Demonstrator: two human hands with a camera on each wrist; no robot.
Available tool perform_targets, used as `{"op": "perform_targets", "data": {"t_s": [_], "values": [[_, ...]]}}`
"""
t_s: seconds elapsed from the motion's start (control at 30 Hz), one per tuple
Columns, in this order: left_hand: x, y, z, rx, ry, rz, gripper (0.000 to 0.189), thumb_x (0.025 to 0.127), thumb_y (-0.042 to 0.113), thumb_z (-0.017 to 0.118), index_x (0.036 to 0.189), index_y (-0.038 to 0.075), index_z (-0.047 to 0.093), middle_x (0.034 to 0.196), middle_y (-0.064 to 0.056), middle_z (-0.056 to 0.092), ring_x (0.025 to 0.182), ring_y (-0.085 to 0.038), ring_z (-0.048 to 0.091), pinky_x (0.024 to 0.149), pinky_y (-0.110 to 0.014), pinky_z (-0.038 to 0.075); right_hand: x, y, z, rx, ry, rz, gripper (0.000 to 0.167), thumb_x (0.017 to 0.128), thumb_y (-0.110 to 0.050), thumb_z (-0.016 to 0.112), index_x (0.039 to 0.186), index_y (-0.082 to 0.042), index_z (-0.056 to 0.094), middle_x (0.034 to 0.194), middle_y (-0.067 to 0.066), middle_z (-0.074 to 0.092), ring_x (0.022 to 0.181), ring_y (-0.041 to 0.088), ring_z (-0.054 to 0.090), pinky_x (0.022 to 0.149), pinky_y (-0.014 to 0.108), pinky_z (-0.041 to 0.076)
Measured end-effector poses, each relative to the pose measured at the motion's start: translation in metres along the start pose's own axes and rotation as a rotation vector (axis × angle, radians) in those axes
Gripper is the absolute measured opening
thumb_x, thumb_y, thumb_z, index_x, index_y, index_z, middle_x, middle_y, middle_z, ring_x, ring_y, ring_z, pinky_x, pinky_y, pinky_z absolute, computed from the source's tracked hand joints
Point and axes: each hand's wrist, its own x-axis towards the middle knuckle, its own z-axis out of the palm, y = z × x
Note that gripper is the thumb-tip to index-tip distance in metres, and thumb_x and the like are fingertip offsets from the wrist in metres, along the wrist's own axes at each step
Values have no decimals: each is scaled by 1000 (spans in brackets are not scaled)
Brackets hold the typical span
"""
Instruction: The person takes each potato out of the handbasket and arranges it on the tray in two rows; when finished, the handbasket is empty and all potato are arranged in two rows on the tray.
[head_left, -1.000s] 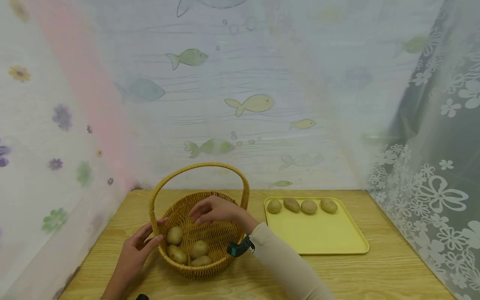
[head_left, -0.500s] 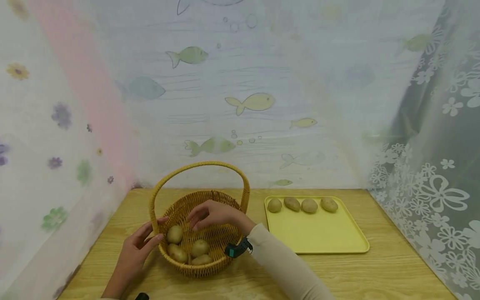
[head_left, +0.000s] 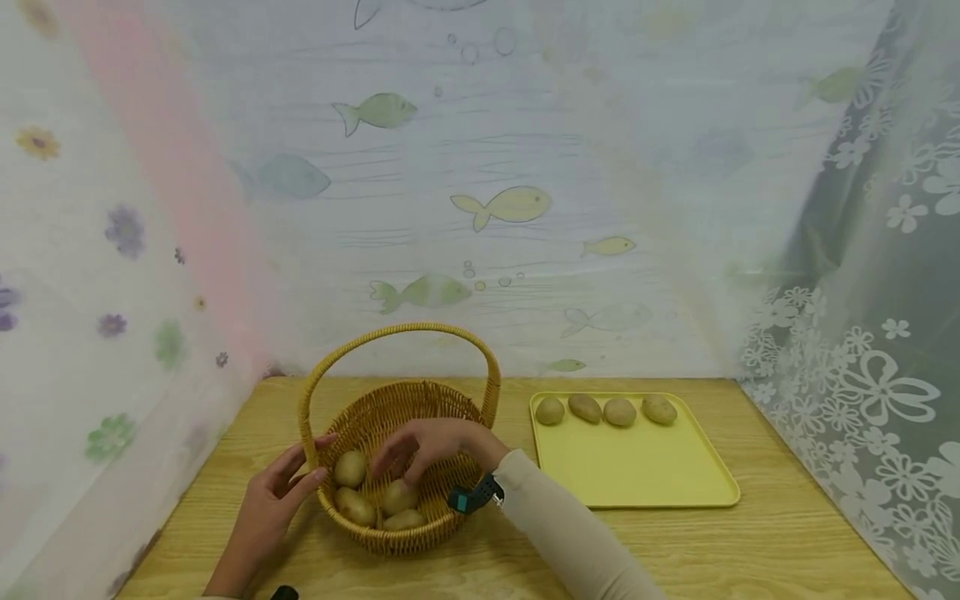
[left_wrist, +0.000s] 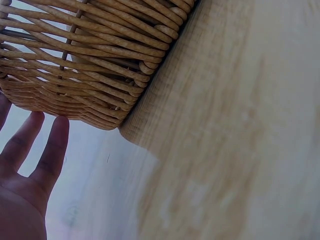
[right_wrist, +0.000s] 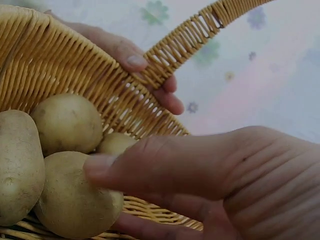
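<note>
A wicker basket (head_left: 405,542) with a tall arched handle stands on the table, several potatoes inside it. My left hand (head_left: 264,504) grips its left side at the foot of the handle; in the right wrist view the thumb lies on the near side and fingertips show beyond. Inside the basket, my right hand (head_left: 431,442) is over a potato (head_left: 400,497), fingers spread and bent downward. In the right wrist view the right thumb (right_wrist: 102,167) overlaps that potato (right_wrist: 75,205), and a finger reaches below it. Whether the fingers touch it is hidden.
To the right lies a yellow tray (head_left: 637,475), with several potatoes in a row along its far edge. Patterned curtains (head_left: 510,125) hang behind and at both sides of the wooden table (head_left: 787,533).
My right hand has lowered within the basket, its fingers coming down toward the potato near the middle. The left hand has stayed at the handle's foot.
</note>
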Motion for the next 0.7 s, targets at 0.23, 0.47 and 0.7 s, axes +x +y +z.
{"op": "perform_targets", "data": {"t_s": [0.23,0.47,0.7], "values": [[0,1,0,-12,0,4,44,106,-2,59,149,-3,52,150,-22,53,141,-11,47,105,-22,47,0,2,1,23,-88,37,53,87,17,75,137,11,60,138,23,63,121,15,63,106,33,50],[-1,2,0,-22,7,-5,44,106,-2,59,149,-3,53,150,-22,53,141,-11,47,105,-22,47,0,2,6,16,-101,70,50,84,20,76,132,11,64,128,12,68,112,10,65,101,29,52],[-1,0,-1,-16,8,-4,43,106,-1,59,149,-3,52,150,-23,53,142,-12,46,104,-22,47,-5,-1,6,-72,48,80,45,84,10,82,127,0,72,119,-7,72,111,5,65,100,27,52]]}}
